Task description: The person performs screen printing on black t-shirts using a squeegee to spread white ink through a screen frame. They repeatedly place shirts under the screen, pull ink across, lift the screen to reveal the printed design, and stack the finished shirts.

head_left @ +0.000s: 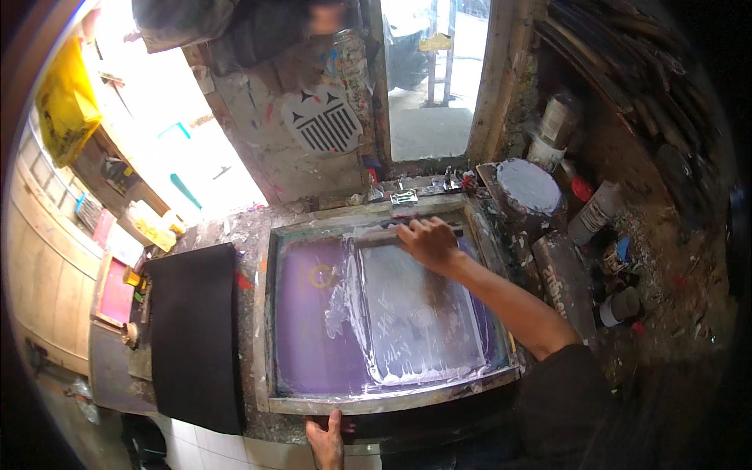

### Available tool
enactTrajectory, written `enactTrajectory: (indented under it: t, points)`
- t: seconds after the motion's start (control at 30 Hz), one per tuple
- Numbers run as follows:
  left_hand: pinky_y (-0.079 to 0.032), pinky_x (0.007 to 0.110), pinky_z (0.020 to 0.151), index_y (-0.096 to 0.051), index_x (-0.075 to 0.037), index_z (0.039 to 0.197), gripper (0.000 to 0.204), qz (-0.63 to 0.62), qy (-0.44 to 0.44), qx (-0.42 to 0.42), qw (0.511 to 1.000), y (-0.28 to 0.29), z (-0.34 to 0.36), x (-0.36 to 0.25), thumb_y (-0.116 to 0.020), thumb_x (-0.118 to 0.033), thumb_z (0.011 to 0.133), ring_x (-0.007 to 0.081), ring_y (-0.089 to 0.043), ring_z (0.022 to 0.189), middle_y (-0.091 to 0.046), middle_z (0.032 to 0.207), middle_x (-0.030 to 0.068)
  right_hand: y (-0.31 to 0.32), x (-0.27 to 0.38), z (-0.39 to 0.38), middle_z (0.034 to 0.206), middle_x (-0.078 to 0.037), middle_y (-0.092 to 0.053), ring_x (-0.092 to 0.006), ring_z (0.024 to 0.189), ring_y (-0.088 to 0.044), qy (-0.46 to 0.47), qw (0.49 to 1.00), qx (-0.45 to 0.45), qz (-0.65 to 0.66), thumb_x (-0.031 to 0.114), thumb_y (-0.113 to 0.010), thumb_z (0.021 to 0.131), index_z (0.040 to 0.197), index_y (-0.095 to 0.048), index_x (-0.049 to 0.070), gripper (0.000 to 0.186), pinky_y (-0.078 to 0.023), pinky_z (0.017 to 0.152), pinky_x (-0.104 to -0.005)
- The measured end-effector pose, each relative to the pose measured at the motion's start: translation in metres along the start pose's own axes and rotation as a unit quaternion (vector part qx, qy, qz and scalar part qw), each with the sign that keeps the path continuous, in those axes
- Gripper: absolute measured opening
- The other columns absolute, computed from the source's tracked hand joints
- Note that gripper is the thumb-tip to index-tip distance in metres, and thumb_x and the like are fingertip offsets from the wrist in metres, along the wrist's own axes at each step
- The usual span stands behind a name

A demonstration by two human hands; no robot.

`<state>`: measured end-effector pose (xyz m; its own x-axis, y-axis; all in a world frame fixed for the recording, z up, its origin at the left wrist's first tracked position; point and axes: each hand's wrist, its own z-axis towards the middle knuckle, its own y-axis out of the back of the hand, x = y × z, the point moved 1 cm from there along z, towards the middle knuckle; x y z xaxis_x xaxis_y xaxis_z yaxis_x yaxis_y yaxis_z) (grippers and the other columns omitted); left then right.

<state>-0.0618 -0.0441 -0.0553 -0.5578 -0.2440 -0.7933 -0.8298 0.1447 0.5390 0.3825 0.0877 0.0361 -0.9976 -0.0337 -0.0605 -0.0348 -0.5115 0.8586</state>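
Note:
My right hand [429, 244] grips a dark squeegee [386, 233] near the far edge of a wooden-framed printing screen [264, 313], its arm reaching over from the lower right. The mesh [305, 345] is purple with a faint yellow ring at the left. Pale ink [352, 282] outlines and streaks a greyish rectangle on the right half. My left hand [327, 439] holds the frame's near edge, thumb up, other fingers partly hidden. Metal clamps [403, 197] stand behind the screen. A black sheet [192, 337] lies to its left.
An ink-covered bucket lid [526, 186], stacked cans [558, 117], a bottle [593, 214] and a cup [619, 308] crowd the right. Small yellow containers [145, 223] and a pink board [114, 291] are at left. A bright doorway, a glass pane and a cluttered wall stand behind.

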Motion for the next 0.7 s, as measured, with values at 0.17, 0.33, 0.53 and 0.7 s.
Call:
enactTrajectory:
  t: [0.17, 0.33, 0.53, 0.7]
  points:
    - [-0.052, 0.035, 0.053, -0.056, 0.01, 0.107, 0.067, -0.045, 0.093, 0.118, 0.988, 0.011, 0.002, -0.016, -0.074, -0.051, 0.087, 0.0234, -0.066, 0.065, -0.068, 0.087, 0.0183, 0.045, 0.017, -0.028, 0.084, -0.016, -0.069, -0.0361, 0.087, -0.069, -0.03, 0.934, 0.321, 0.151, 0.041, -0.078, 0.08, 0.098, -0.064, 0.009, 0.039, -0.052, 0.073, -0.0479]
    - [-0.053, 0.035, 0.057, -0.054, 0.01, 0.116, 0.067, -0.133, 0.067, 0.101, 0.984, 0.01, -0.002, -0.02, -0.073, -0.048, 0.089, 0.0241, -0.067, 0.072, -0.068, 0.097, 0.0199, 0.031, 0.003, 0.014, 0.078, -0.019, -0.068, -0.0398, 0.073, -0.069, 0.011, 0.976, 0.188, 0.112, 0.027, -0.074, 0.081, 0.098, -0.063, 0.007, 0.028, -0.053, 0.067, -0.0496]
    - [-0.056, 0.034, 0.071, -0.046, 0.005, 0.135, 0.065, -0.04, 0.091, 0.078, 0.992, 0.015, -0.005, -0.01, -0.071, -0.038, 0.093, 0.0251, -0.066, 0.095, -0.064, 0.117, 0.021, -0.005, -0.012, 0.043, 0.071, -0.014, -0.069, -0.0322, 0.066, -0.07, -0.055, 0.988, 0.137, 0.048, 0.043, -0.076, 0.084, 0.093, -0.059, 0.006, 0.041, -0.054, 0.059, -0.045]
    - [-0.058, 0.034, 0.065, -0.046, 0.005, 0.135, 0.068, -0.151, 0.154, 0.145, 0.966, 0.021, -0.008, -0.018, -0.074, -0.039, 0.091, 0.0242, -0.069, 0.082, -0.066, 0.112, 0.0198, 0.025, 0.031, -0.027, 0.066, -0.008, -0.066, -0.0288, 0.062, -0.07, -0.041, 0.993, 0.104, 0.042, 0.044, -0.076, 0.083, 0.089, -0.058, 0.01, 0.039, -0.053, 0.056, -0.0399]
